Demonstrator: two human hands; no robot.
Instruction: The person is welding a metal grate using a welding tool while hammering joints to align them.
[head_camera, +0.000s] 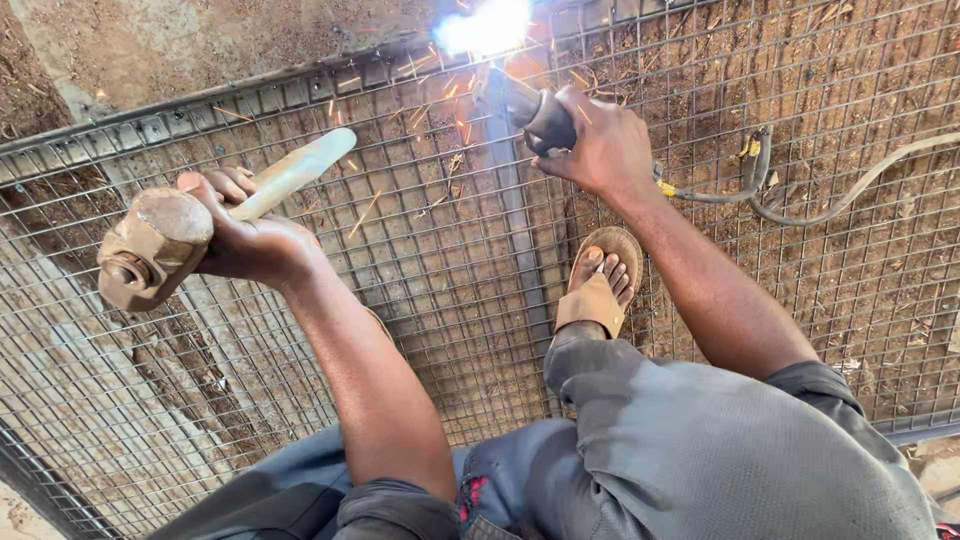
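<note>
Head view is looking down past the person's knees onto a wire mesh panel (420, 260) lying flat on bare dirt. Reaching forward and to the left, the left hand (250, 235) is closing fully around the pale handle of a hammer (160, 245), gripping it just behind the heavy, rusty head. The head is hanging toward the lower left, above the mesh, while the handle is pointing up and to the right, away from the body. The left forearm is running straight up from the lower middle of the frame, its wrist bending slightly outward.

Stretching farther forward, the right hand (600, 145) is wrapping tightly around the dark grip of a welding electrode holder (535, 115), knuckles facing up. The holder is angling up and left toward the far frame bar (250, 90) of the panel, where a bright white arc (485, 25) is flaring and orange sparks are scattering over the mesh. A cable (800, 205) is trailing off to the right from beneath the wrist, lying on the grid.

Between the two arms, a foot in a brown sandal (598, 280) is resting on the mesh beside a steel bar running beneath it.
</note>
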